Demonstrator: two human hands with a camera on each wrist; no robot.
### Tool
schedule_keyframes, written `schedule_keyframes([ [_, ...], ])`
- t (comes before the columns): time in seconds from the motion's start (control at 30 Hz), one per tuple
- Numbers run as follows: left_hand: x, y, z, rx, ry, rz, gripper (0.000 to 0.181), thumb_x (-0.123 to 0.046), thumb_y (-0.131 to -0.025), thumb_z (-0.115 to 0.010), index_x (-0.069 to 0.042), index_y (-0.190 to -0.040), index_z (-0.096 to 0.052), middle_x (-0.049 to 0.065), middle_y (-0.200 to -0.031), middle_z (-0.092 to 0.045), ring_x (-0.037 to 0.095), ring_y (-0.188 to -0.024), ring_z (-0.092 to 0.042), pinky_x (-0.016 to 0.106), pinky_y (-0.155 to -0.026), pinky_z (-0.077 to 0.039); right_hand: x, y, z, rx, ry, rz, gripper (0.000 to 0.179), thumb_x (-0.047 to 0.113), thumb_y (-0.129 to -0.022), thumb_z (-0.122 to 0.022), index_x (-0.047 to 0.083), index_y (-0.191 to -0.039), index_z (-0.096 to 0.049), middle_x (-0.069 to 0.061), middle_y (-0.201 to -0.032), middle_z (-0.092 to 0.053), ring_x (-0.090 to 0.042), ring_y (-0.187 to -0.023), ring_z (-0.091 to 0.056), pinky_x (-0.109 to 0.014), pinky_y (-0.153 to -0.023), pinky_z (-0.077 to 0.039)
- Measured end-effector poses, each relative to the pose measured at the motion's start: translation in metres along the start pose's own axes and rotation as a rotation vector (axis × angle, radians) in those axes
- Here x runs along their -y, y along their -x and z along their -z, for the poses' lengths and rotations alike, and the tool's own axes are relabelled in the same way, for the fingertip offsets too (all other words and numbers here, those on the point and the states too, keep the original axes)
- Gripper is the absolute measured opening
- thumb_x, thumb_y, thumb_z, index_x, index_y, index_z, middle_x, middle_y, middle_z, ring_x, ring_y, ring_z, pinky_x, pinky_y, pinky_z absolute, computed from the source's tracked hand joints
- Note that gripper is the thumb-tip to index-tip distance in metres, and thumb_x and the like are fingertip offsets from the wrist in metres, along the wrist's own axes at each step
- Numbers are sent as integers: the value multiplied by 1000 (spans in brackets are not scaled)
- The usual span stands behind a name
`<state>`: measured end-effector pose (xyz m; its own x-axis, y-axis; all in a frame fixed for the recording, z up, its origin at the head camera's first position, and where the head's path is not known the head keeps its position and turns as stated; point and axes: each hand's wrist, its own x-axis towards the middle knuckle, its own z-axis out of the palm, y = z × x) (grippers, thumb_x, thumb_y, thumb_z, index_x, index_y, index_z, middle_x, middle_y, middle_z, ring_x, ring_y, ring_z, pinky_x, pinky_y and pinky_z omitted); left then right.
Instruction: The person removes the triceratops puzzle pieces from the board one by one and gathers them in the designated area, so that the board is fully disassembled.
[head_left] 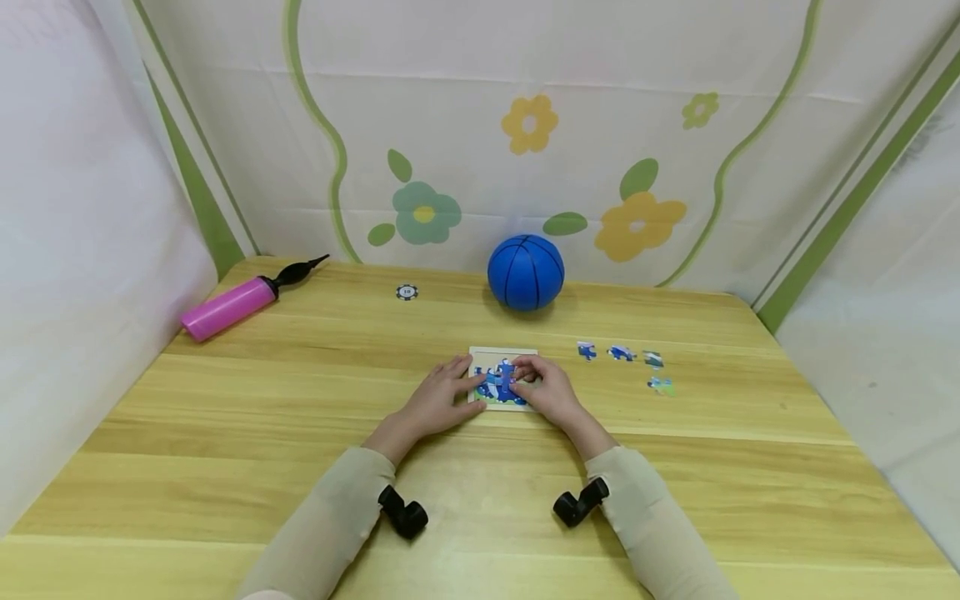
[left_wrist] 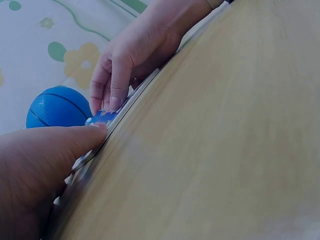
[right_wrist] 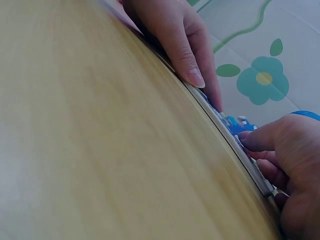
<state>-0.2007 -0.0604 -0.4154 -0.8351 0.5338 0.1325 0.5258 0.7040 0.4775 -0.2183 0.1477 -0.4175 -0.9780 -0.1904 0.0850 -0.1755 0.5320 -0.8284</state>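
Observation:
A small jigsaw puzzle board (head_left: 495,350) with a pale frame lies on the table, its lower part filled with blue pieces. At its left side my left hand (head_left: 438,398) rests, index finger reaching over the pieces and thumb at the lower edge. My right hand (head_left: 553,393) comes in from the right and pinches a blue puzzle piece (head_left: 507,372) over the board. This piece (right_wrist: 242,128) stands tilted up from the board in the right wrist view. In the left wrist view, the right hand's fingers (left_wrist: 116,97) are right at the blue piece.
Several loose puzzle pieces (head_left: 620,353) lie to the right of the board. Behind it sits a blue ball (head_left: 526,273), with a round poker chip (head_left: 407,292) to its left. A pink hand pump (head_left: 231,308) lies at the far left. Fabric walls (head_left: 465,50) enclose the table.

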Motion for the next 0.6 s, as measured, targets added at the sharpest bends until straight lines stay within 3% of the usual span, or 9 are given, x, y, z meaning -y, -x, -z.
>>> schedule_keyframes([
  [0.2,0,1,0,-2,-5,-4,51,-40,-84,-51,-12,-126,-46,14,-138,-23,28,-127,-15,44,-100,-11,0,0,-1,1,-25,-29,25,3,-76,-64,8,-101,-60,-2,-79,-56,-17,-74,-50,-28,-67,-42],
  [0.47,1,-1,1,-3,0,-24,51,-40,-85,-51,-12,-126,-46,15,-137,-24,29,-126,-15,45,-99,-12,3,-1,1,-18,7,16,25,4,-79,-62,4,-104,-61,-2,-78,-57,-15,-71,-50,-27,-64,-43],
  [0.6,1,-1,0,1,-1,-22,51,-40,-85,-51,-12,-126,-45,15,-137,-24,28,-126,-15,44,-99,-12,5,0,5,-17,-28,10,26,8,-81,-60,4,-107,-60,-3,-80,-57,-16,-72,-50,-26,-64,-43],
])
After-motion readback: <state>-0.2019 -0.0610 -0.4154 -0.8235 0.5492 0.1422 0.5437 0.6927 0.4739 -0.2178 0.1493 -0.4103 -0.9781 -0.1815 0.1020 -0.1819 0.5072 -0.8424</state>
